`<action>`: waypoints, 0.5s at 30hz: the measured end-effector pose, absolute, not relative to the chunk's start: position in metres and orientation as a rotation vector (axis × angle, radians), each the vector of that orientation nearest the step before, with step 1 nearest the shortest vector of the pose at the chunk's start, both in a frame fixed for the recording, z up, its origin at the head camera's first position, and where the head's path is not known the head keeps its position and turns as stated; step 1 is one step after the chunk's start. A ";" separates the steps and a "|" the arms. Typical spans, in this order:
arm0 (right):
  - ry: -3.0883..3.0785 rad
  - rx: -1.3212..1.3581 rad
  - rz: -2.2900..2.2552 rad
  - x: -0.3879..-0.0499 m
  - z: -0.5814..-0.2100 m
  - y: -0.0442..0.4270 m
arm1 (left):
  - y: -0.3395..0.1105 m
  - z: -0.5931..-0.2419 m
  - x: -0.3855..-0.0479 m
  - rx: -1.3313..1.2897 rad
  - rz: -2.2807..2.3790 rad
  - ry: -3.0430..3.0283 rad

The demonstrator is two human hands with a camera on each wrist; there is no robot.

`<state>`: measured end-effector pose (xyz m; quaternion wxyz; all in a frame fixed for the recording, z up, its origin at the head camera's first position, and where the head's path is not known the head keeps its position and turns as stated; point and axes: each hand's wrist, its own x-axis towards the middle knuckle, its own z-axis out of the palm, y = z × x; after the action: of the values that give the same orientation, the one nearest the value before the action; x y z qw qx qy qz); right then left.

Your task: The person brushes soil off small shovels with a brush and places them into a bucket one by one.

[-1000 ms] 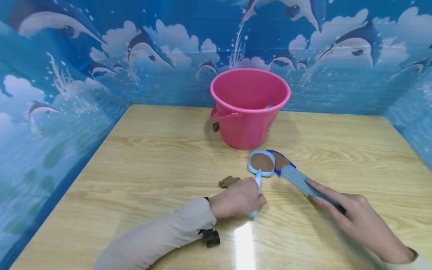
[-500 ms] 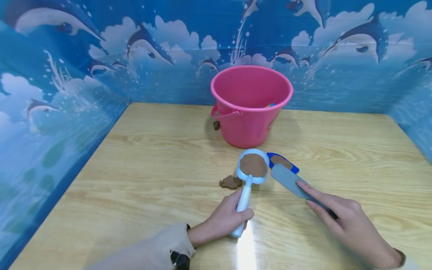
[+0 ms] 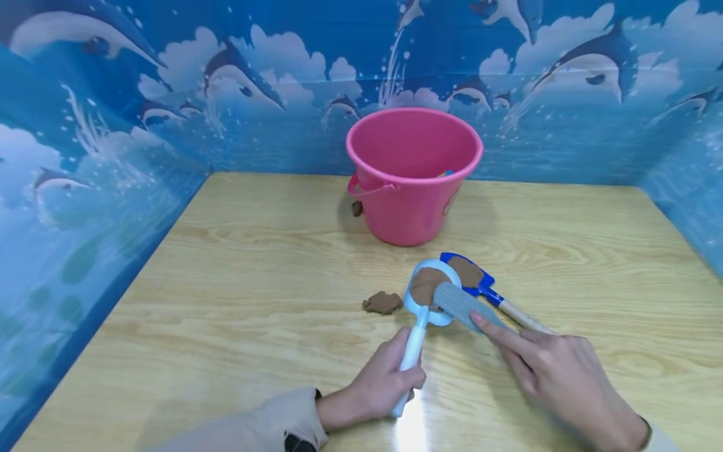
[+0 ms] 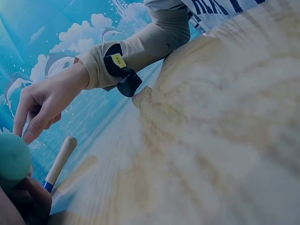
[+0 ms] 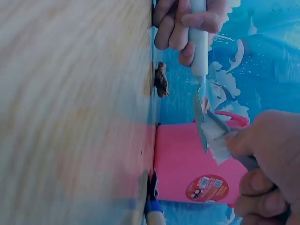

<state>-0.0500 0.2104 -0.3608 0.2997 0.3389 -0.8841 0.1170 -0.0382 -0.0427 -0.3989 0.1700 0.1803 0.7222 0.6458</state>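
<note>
My left hand (image 3: 390,376) grips the white handle of a light blue toy shovel (image 3: 414,347), raised off the table. Brown sand-like matter (image 3: 423,284) covers much of its blade. My right hand (image 3: 559,370) holds a grey-blue brush (image 3: 463,304), the forefinger along its back. White bristles (image 5: 215,140) meet the shovel's blade in the right wrist view. Behind them a dark blue shovel (image 3: 487,290) with a wooden handle lies on the table, brown matter on its blade too. The left wrist view catches only the shovel handle's rounded end (image 4: 14,157) near my fingers.
A pink bucket (image 3: 403,210) stands at the back; something small and blue shows inside. One brown clump (image 3: 382,303) lies left of the light blue shovel. Another small brown piece (image 3: 357,208) sits beside the bucket. Dolphin-printed sheeting (image 3: 271,125) borders the wooden table (image 3: 243,276).
The left hand has drawn the light blue shovel back toward me. The right hand has moved the brush leftward, off the dark blue shovel and onto the light blue shovel's blade.
</note>
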 end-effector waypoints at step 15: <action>-2.243 0.958 0.615 -0.053 -0.361 0.222 | -0.043 -0.398 -0.037 0.544 1.824 2.036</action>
<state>-0.0531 0.2219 -0.3607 0.3080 0.3624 -0.8483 0.2327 -0.0366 -0.0431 -0.3978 0.1761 0.1922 0.7191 0.6441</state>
